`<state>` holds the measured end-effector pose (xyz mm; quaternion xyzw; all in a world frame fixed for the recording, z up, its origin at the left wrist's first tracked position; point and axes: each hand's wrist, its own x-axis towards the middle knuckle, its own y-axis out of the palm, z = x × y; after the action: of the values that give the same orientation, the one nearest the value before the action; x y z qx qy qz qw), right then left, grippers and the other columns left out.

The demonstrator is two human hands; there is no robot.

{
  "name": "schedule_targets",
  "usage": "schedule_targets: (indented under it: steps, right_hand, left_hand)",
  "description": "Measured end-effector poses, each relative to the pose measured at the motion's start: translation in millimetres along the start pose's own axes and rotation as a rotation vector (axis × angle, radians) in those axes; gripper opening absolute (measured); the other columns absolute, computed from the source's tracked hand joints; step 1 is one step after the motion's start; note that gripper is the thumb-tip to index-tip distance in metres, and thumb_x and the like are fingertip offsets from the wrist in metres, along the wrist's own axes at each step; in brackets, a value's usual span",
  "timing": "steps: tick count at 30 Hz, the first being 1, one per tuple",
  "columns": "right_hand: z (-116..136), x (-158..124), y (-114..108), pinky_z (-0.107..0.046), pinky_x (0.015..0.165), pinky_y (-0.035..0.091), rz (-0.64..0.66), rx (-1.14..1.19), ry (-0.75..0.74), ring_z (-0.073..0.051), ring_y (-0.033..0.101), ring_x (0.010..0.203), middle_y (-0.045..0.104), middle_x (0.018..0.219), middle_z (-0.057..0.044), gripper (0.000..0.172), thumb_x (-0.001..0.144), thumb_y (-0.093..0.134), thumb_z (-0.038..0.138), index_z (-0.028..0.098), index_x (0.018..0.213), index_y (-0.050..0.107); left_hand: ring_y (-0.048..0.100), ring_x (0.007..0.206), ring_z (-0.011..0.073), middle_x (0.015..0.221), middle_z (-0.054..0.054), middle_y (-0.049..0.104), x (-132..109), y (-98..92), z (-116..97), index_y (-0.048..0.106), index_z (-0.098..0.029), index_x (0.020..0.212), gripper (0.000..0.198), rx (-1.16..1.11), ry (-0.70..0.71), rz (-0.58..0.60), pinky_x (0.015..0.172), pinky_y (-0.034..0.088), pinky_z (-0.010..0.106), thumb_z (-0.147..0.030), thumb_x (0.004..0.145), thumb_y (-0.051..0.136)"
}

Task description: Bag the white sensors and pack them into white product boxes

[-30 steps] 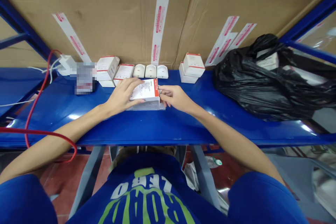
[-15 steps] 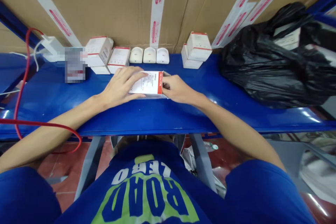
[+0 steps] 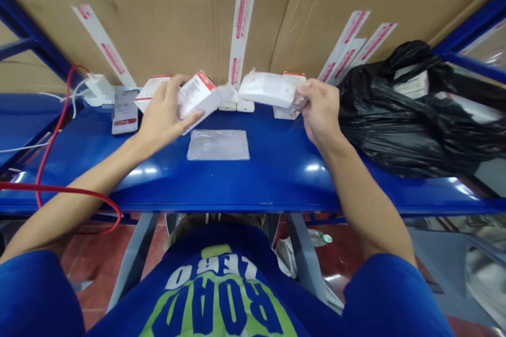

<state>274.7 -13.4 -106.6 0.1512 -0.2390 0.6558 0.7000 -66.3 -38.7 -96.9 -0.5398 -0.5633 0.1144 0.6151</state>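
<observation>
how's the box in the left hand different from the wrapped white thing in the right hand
The white card box in the left hand has red edging and printed text, while the wrapped white item in the right hand shows no print. The box is bare card; the item sits in clear plastic. The box tilts steeply, while the item lies nearly level. Both are white and held above the blue shelf.
</observation>
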Motion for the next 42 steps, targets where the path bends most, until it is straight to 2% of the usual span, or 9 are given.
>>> schedule_targets:
  steps: [4,8,15,19,23,26,33,38,42]
  right_hand:
    - [4,-13,18,-0.022,0.046,0.044,0.043,0.032,0.064,-0.008,0.046,0.050,0.043,0.059,0.005,0.033,0.088,0.065,0.036,0.024,0.064,0.046]
    - [9,-32,43,-0.022,0.044,0.044,0.214,0.057,0.152,-0.008,0.046,0.047,0.047,0.054,0.005,0.023,0.081,0.060,0.023,0.023,0.060,0.051]
    - [10,-40,51,-0.024,0.048,0.044,0.347,-0.005,0.221,-0.008,0.047,0.048,0.050,0.053,0.004,0.027,0.083,0.054,0.014,0.022,0.057,0.050]
    - [10,-40,52,-0.025,0.051,0.045,0.374,-0.034,0.229,-0.009,0.048,0.050,0.050,0.054,0.004,0.028,0.083,0.054,0.015,0.023,0.057,0.049]
    - [10,-41,54,-0.025,0.052,0.046,0.396,-0.038,0.237,-0.009,0.048,0.051,0.050,0.054,0.004,0.027,0.082,0.053,0.014,0.023,0.057,0.048]
    - [10,-42,56,-0.024,0.052,0.045,0.407,-0.034,0.252,-0.009,0.048,0.051,0.052,0.056,0.004,0.026,0.081,0.053,0.012,0.022,0.057,0.048]
    - [8,-42,56,-0.025,0.053,0.046,0.378,0.008,0.245,-0.009,0.049,0.051,0.051,0.056,0.004,0.024,0.080,0.053,0.014,0.022,0.058,0.050]
    - [5,-44,60,-0.026,0.058,0.049,0.378,0.027,0.240,-0.010,0.051,0.055,0.055,0.060,0.004,0.021,0.080,0.054,0.015,0.023,0.061,0.051]
    - [3,-46,68,-0.027,0.064,0.051,0.401,0.025,0.225,-0.011,0.056,0.059,0.058,0.061,0.003,0.021,0.082,0.055,0.017,0.023,0.062,0.053]
  left_hand:
    - [0.051,0.135,0.0444,0.149,0.015,0.051,39,-22.4,-18,0.042,-0.032,0.154,0.080,0.143,-0.236,0.063,0.106,0.046,0.061,-0.069,0.086,0.061]
    - [0.054,0.131,0.0484,0.155,0.019,0.045,80,-14.4,-23,0.049,-0.024,0.151,0.074,0.273,-0.326,0.160,0.106,0.038,0.070,-0.058,0.086,0.060]
    - [0.058,0.125,0.0453,0.139,0.018,0.060,117,53.0,44,0.065,-0.022,0.132,0.074,0.343,-0.213,0.195,0.102,0.042,0.062,-0.071,0.076,0.061]
    - [0.053,0.127,0.0459,0.127,0.018,0.066,123,73.3,75,0.068,-0.019,0.125,0.078,0.260,-0.160,0.178,0.103,0.037,0.066,-0.077,0.072,0.061]
    - [0.048,0.133,0.0412,0.124,0.011,0.067,120,77.7,86,0.067,-0.023,0.127,0.076,0.248,-0.141,0.158,0.109,0.027,0.069,-0.078,0.077,0.056]
    - [0.050,0.132,0.0472,0.125,0.018,0.067,115,77.7,85,0.069,-0.018,0.121,0.068,0.267,-0.086,0.066,0.105,0.033,0.070,-0.069,0.076,0.061]
    - [0.051,0.131,0.0386,0.127,0.013,0.066,104,58.5,49,0.064,-0.020,0.125,0.046,0.137,0.050,0.010,0.107,0.039,0.063,-0.048,0.090,0.058]
    - [0.058,0.124,0.0322,0.126,0.010,0.067,61,30.6,1,0.064,-0.021,0.124,0.040,0.076,0.157,0.058,0.106,0.045,0.055,-0.044,0.102,0.041]
    - [0.061,0.125,0.0316,0.132,0.013,0.068,17,24.0,-13,0.064,-0.020,0.131,0.055,-0.067,0.314,0.179,0.107,0.047,0.051,-0.059,0.104,0.036]
